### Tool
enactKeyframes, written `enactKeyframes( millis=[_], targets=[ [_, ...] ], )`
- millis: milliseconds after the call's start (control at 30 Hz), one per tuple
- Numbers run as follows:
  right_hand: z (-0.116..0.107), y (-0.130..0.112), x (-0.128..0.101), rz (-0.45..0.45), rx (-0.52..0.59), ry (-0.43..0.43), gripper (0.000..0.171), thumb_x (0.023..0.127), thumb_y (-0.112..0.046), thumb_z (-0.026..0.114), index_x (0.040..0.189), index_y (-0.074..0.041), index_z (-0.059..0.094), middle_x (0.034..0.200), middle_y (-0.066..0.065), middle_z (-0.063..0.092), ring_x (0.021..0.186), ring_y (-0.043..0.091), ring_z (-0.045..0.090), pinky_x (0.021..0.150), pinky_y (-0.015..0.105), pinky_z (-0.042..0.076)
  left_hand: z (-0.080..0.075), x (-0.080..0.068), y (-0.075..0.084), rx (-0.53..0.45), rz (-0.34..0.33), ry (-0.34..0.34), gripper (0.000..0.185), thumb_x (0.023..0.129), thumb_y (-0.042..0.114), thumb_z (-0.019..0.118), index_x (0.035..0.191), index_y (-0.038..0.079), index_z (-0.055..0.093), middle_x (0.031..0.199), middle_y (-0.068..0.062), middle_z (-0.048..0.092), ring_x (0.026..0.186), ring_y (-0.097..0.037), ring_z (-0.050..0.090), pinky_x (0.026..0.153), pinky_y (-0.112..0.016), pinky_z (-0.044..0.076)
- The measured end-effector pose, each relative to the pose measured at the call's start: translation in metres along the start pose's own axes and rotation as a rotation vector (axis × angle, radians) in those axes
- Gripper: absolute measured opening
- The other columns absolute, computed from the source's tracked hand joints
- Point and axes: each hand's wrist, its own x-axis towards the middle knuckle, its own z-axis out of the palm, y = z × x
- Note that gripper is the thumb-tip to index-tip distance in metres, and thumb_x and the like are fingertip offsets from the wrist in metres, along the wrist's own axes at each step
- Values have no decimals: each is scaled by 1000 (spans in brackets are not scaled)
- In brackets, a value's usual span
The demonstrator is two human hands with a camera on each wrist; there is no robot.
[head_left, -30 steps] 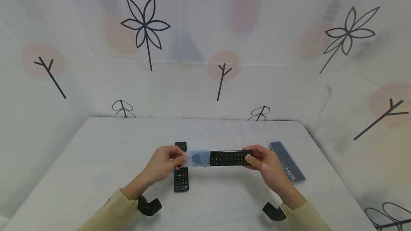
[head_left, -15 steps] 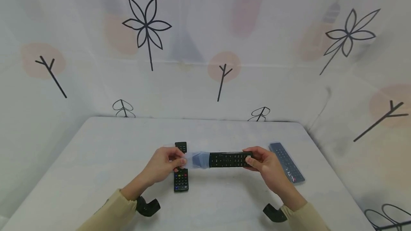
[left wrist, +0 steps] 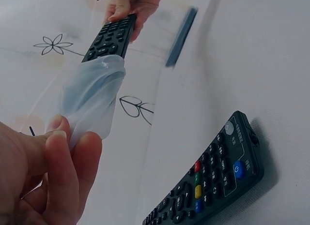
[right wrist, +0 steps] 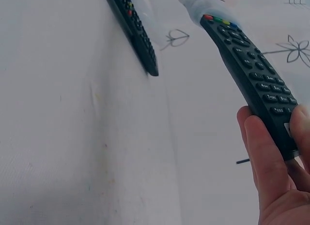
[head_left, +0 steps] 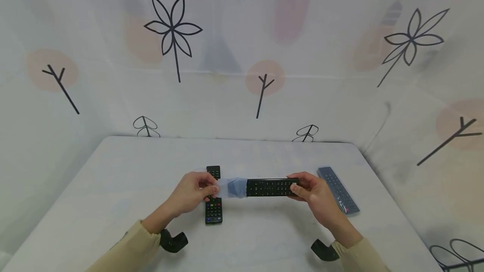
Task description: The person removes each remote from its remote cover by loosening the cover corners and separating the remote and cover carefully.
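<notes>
A black remote control [head_left: 266, 187] is held level above the table, partly inside a translucent bluish plastic sleeve [head_left: 236, 187]. My right hand [head_left: 311, 190] grips the bare end of the remote, thumb on top near the last keys. At the other end, my left hand [head_left: 196, 192] pinches the loose end of the sleeve between thumb and fingers. In the left wrist view the sleeve [left wrist: 92, 94] looks bunched and twisted around the remote's far part. Beneath my left hand lies a second black remote control [head_left: 214, 213] with coloured keys, its middle hidden by the hand.
A third remote control [head_left: 338, 190], in a bluish clear cover, lies slanted at the right of the white table [head_left: 151, 158]. Patterned cloth [head_left: 227, 53] rises behind the table's back edge. Black curved pieces [head_left: 174, 241] stick out from both sleeve cuffs.
Almost nothing differs. Both hands keep their hold on the remote and the plastic sleeve, with only a slight shift of the whole view.
</notes>
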Motion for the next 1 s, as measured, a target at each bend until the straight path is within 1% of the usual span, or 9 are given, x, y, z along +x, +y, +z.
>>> enactKeyframes(
  millis=[400, 667, 800, 1000],
  targets=[
    [-2, 5, 0, 3, -40, -10, 27, 93, 7, 61, 121, 9, 58, 111, 23, 67, 93, 20, 71, 78, 34, 57, 0, 0, -3, 3, -29, 1, 4, 91, 7, 72, 93, 7, 69, 82, -1, 67, 73, -19, 63, 66, -44, 57],
    [-1, 5, -2, 2, -48, -5, 27, 94, 7, 61, 121, 9, 58, 110, 23, 67, 93, 20, 70, 78, 33, 57, -2, -1, -5, 1, -10, -15, 5, 90, 6, 72, 93, 8, 69, 83, -1, 66, 75, -20, 64, 66, -44, 57],
    [-1, 4, -2, 6, -63, 3, 27, 94, 6, 61, 121, 7, 59, 110, 22, 67, 94, 20, 70, 78, 33, 57, -2, -1, -6, 1, 2, -20, 4, 90, 7, 72, 93, 8, 69, 82, -1, 66, 75, -18, 64, 66, -45, 57],
    [-2, 4, -1, 7, -62, 4, 28, 94, 7, 60, 122, 9, 58, 110, 22, 67, 94, 21, 70, 78, 33, 57, -4, 0, -9, -3, 8, -27, 4, 91, 9, 73, 92, 8, 69, 83, -1, 67, 75, -17, 64, 65, -46, 57]
  ],
)
